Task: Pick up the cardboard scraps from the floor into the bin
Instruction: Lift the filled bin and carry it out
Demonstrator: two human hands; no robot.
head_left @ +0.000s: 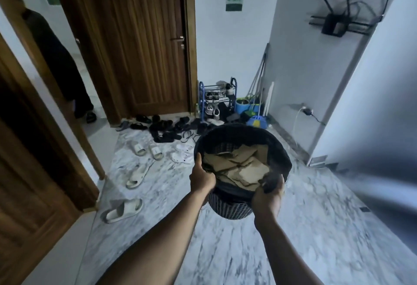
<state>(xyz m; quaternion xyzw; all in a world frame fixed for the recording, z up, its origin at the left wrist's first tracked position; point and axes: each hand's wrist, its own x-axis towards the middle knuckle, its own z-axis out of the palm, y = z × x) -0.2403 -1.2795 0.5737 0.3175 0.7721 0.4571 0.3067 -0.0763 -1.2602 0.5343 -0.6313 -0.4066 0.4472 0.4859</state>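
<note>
Bin carried, scraps inside

I had my left hand (pixel 201 177) and right hand (pixel 268 192) gripping the bin (pixel 244 136) rim; cardboard scraps (pixel 239 169) inside looked light, stiff.

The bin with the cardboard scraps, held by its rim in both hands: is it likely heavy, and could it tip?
Probably light: the bin has woven mesh walls and holds only flat cardboard scraps. The left hand and right hand grip opposite rim edges, so tipping seems unlikely. Its loose dark liner may slip.

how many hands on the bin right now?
2. Left hand grips the bin's near-left rim; right hand grips its near-right rim. Cardboard scraps lie inside.
</note>
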